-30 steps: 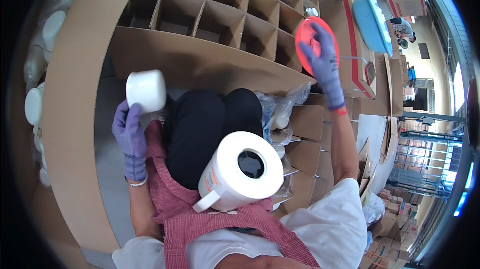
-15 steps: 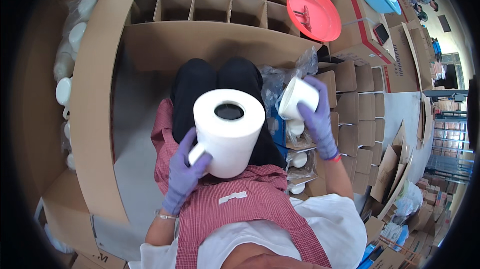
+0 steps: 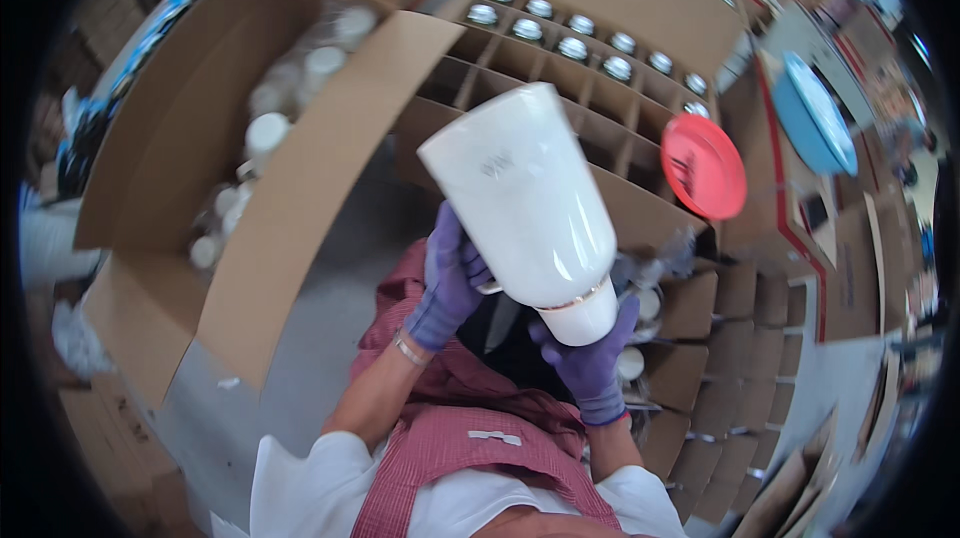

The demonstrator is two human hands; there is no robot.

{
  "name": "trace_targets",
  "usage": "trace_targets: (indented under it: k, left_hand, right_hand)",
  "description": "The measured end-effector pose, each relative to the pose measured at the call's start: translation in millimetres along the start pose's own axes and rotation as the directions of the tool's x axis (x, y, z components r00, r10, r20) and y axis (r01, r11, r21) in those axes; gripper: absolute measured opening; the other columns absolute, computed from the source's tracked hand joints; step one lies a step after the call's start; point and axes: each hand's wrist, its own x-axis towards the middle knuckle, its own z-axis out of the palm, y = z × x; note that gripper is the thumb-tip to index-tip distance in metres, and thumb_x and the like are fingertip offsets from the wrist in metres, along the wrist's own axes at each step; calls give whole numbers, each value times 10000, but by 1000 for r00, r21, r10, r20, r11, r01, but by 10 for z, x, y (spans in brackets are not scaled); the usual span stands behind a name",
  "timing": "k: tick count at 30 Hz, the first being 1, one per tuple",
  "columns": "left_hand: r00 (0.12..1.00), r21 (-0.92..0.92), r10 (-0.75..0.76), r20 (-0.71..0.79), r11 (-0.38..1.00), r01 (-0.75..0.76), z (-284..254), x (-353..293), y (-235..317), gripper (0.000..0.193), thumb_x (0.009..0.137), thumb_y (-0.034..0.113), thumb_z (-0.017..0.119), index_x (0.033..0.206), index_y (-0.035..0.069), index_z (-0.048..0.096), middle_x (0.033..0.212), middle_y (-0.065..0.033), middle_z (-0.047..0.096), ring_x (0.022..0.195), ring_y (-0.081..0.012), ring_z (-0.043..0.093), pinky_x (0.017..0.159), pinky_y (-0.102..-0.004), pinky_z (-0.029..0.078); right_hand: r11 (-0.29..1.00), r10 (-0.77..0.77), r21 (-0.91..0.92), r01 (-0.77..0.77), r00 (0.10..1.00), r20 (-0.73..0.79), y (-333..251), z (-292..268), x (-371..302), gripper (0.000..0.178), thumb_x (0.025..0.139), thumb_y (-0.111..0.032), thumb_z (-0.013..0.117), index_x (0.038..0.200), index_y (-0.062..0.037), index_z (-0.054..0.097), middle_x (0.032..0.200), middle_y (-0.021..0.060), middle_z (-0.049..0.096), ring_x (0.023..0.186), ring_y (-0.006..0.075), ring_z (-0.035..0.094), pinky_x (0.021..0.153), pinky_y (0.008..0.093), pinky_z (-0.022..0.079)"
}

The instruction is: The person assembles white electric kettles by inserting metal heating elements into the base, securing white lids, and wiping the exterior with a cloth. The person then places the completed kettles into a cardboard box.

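Both my hands hold a large white thermos jug, tilted with its wide end up and away from me. It has a side handle, mostly hidden, and small dark marks near the wide end. My left hand, in a purple glove, is closed at the handle side. A white cup-shaped cap sits against the narrow lower end, below a thin gold-coloured band. My right hand, also gloved in purple, wraps round this cap from below. Some of its fingers are hidden behind the cap.
Ahead stands a divided carton with several silver-topped items in its cells. A red dish rests at its right corner, a blue basin beyond. An open carton at left holds white parts. Cardboard dividers stand at right.
The jug has tipped and moved up and away, its wide end now pointing forward. My right hand has brought the cap from the right to the jug's narrow end. The view has turned.
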Motion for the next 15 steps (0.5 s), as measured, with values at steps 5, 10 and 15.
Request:
trace_targets:
  k: [5, 10, 15]
  left_hand:
    - [997, 145, -40, 63, 989, 31, -285, 122, 183, 385, 997, 502, 522, 820, 161, 510, 547, 103, 315, 416, -11, 263, 370, -193, 204]
    - [969, 287, 69, 237, 948, -138, -214, 46, 264, 361, 997, 467, 537, 863, 132, 528, 578, 87, 365, 432, -9, 289, 381, -191, 223]
    - [978, 590, -110, 176, 807, -15, -340, -304, 450, 433, 990, 344, 600, 1264, 8, 600, 927, -56, 711, 811, -126, 660, 797, -259, 525]
  right_hand:
    - [202, 345, 479, -854, 520, 782, 171, -123, -67, 609, 985, -505, 477, 1383, -46, 432, 917, 104, 555, 528, 94, 523, 385, 222, 390]
    - [872, 465, -364, -327, 785, 409, -143, -165, -63, 462, 1000, -442, 490, 1235, -46, 523, 958, 126, 643, 522, 129, 545, 485, 210, 447]
    - [804, 532, 250, -540, 840, 102, 13, -1069, 778, 373, 1040, -302, 455, 1251, -15, 564, 868, 93, 652, 687, 159, 650, 589, 269, 552]
